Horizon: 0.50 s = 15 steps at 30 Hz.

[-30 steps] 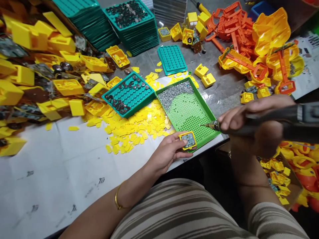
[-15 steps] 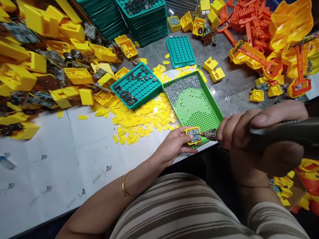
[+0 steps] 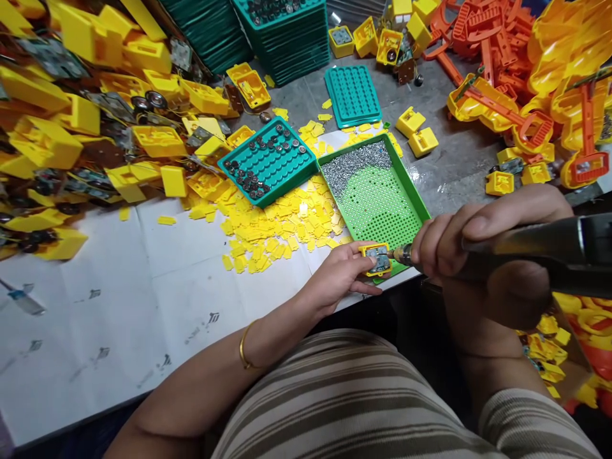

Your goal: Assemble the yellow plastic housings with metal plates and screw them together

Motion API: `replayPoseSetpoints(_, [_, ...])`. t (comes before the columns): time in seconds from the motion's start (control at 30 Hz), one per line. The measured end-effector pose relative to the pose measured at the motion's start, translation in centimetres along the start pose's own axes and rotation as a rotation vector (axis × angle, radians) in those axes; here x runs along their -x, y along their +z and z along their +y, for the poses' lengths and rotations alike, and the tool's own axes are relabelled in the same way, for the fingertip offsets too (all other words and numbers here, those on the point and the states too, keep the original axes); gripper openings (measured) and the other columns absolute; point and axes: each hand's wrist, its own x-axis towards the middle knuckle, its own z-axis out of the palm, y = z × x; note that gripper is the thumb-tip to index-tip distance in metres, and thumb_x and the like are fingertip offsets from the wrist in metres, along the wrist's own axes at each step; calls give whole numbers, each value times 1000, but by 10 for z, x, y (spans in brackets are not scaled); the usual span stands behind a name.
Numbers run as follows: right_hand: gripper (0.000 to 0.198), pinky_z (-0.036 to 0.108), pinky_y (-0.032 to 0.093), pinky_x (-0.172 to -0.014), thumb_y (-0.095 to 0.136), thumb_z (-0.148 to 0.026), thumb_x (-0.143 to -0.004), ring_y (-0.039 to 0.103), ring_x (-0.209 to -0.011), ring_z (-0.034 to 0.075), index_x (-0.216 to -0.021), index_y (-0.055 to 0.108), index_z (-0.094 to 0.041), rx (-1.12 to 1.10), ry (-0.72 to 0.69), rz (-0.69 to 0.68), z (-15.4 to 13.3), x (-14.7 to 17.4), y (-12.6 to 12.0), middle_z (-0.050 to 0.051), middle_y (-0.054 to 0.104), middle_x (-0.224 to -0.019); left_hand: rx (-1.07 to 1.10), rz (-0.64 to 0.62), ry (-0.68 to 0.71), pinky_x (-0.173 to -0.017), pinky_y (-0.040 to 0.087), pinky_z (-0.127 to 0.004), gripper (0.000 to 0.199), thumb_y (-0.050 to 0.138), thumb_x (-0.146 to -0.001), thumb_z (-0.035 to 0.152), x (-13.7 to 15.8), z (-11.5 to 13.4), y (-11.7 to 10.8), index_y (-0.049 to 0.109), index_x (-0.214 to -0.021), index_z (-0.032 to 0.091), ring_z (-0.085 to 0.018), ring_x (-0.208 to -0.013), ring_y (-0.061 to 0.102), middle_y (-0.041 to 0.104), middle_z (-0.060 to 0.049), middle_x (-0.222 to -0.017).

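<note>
Between the thumb and fingers of my left hand point(image 3: 342, 271) is a small yellow plastic box point(image 3: 377, 260) with a grey inside, its open face toward the right. My right hand point(image 3: 492, 245) is wrapped round a dark electric screwdriver point(image 3: 530, 248), held nearly level. The tool's tip meets the grey face of the box; the screw, if one is there, is too small to make out. Just beyond both hands lies a green perforated tray point(image 3: 382, 204), with a heap of small silver screws point(image 3: 354, 167) at its far end.
A teal tray point(image 3: 270, 162) with dark round parts sits left of the green one, above scattered yellow tabs point(image 3: 282, 223). Yellow boxes with wiring point(image 3: 160, 141) pile up at left. Teal tray stacks point(image 3: 287, 44) stand behind; orange parts point(image 3: 497, 57) crowd the far right.
The screwdriver has shifted slightly left and its tip now sits deeper against the yellow box. The whole view has slid a little, moving the table things rightward.
</note>
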Motion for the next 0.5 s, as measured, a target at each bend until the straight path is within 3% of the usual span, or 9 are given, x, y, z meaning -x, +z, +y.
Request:
replayPoseSetpoints(0.17, [27, 32, 45, -42, 71, -46, -79, 45, -38, 14, -79, 50, -28, -195, -46, -124, 3, -3, 3, -7, 47, -51, -58, 24, -2, -56, 57, -24, 24, 60, -76, 9, -3, 1, 3, 66, -100, 11, -16, -70, 68, 71, -9, -85])
replayPoseSetpoints(0.5, [18, 28, 39, -41, 72, -37, -78, 45, -41, 13, -84, 60, -24, -338, -71, -349, 7, -4, 7, -4, 49, -51, -91, -13, 7, -48, 51, -19, 20, 55, -66, 10, -14, -10, 1, 67, -82, 13, -11, -51, 64, 66, -3, -68])
